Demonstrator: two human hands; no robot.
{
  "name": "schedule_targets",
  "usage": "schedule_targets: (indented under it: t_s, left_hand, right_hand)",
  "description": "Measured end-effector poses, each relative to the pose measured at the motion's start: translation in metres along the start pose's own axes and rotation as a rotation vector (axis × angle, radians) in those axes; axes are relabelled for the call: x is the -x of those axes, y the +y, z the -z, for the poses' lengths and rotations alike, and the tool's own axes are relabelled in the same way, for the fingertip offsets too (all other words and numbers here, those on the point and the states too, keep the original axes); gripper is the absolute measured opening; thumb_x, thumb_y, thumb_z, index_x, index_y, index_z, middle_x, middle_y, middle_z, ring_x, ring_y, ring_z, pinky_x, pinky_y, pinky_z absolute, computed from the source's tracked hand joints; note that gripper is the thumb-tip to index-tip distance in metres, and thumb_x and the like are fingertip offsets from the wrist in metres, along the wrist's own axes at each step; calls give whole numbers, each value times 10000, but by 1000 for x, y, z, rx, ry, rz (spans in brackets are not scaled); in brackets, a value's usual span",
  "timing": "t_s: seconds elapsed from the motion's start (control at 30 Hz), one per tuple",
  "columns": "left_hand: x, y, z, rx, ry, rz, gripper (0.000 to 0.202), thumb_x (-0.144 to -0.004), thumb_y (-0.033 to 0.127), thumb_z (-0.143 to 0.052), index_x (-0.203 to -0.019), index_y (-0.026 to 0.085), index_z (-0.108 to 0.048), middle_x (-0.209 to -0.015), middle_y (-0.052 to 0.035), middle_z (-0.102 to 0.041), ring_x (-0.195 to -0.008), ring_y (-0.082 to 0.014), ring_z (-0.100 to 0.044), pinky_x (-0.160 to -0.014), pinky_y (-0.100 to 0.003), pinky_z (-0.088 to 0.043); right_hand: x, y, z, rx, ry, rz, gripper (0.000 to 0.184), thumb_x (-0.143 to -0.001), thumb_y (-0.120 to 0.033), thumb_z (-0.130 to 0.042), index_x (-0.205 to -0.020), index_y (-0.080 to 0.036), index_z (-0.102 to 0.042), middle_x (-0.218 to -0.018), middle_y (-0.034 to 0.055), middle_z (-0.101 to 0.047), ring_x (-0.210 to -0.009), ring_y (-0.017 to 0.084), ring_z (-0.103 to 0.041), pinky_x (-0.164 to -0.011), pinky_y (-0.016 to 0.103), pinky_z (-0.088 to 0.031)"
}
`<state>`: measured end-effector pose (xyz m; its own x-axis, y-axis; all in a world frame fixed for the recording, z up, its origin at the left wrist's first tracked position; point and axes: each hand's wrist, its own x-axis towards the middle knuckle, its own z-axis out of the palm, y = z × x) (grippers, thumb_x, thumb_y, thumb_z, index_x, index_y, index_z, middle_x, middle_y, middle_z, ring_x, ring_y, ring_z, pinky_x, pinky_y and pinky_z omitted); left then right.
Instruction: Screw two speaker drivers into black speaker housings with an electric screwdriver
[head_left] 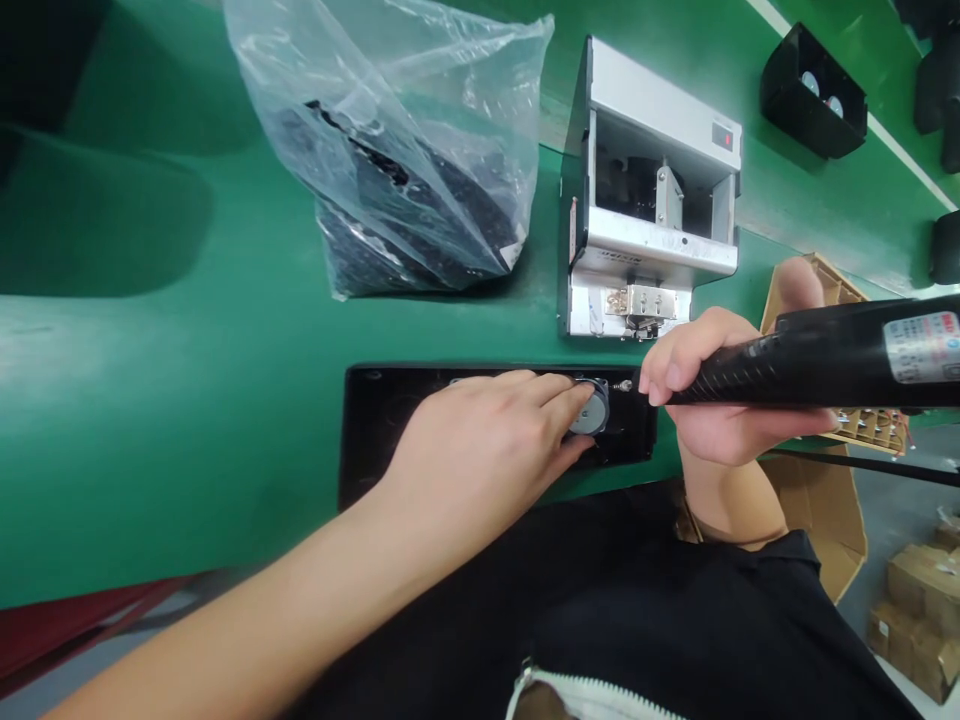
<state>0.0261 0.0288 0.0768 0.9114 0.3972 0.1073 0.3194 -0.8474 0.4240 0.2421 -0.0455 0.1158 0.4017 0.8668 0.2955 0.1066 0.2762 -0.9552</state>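
Note:
A long black speaker box [375, 420] lies open on the green bench, close to my body. My left hand [502, 430] reaches over it, its fingers and thumb closed about a round grey speaker driver [591, 412] inside. Wrapped in my right hand [712, 385] is a black electric screwdriver [832, 355], held nearly level and pointing left. Its bit [622, 386] comes down beside the driver's edge, with a small screw seeming to be at the tip. Contact between the bit and the driver's frame is hard to make out.
Behind the box stands a silver screw feeder [660, 250]. Left of that, a clear plastic bag [427, 150] holds black parts. Another black box with two round drivers [814, 90] sits far right. A cardboard tray [877, 430] lies beyond my right hand.

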Motion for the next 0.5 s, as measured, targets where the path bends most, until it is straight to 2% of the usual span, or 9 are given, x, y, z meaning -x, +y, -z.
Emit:
schedule_targets:
  t_s: [0.07,0.17,0.4,0.5]
  left_hand:
    - [0,0,1,-8,15,-7,279,-1154,361,-772,-1326,206,-927,-1237,-104,-970,-985,-351,-923,-728,-465,-647]
    - [-1,0,1,-16,21,-13,255,-1140,361,-778,-1280,212,-931,-1205,-110,-969,-949,-352,-919,-698,-467,-632]
    - [-1,1,-1,-8,46,-12,252,-1097,342,-835,-1285,206,-936,-1180,-99,-970,-939,-352,-919,-698,-469,-646]
    - [-1,2,1,-4,37,-11,257,-1094,340,-842,-1293,210,-938,-1187,-93,-971,-935,-348,-919,-699,-468,-648]
  right_hand:
    - [1,4,-2,-24,75,101,901,-986,-1077,-576,-1611,-433,-649,-728,-96,-687,-456,164,-552,-473,327,-615]
    - [1,8,-5,-31,122,121,844,-1010,-1045,-595,-1596,-440,-648,-730,-96,-700,-439,164,-533,-464,323,-609]
    - [-3,13,-5,-46,31,202,652,-1132,-904,-561,-1554,-436,-730,-778,-66,-761,-476,161,-609,-497,320,-638]
    - [-4,15,-5,-92,17,246,722,-1110,-947,-544,-1565,-415,-719,-772,-57,-757,-466,155,-599,-481,301,-616]
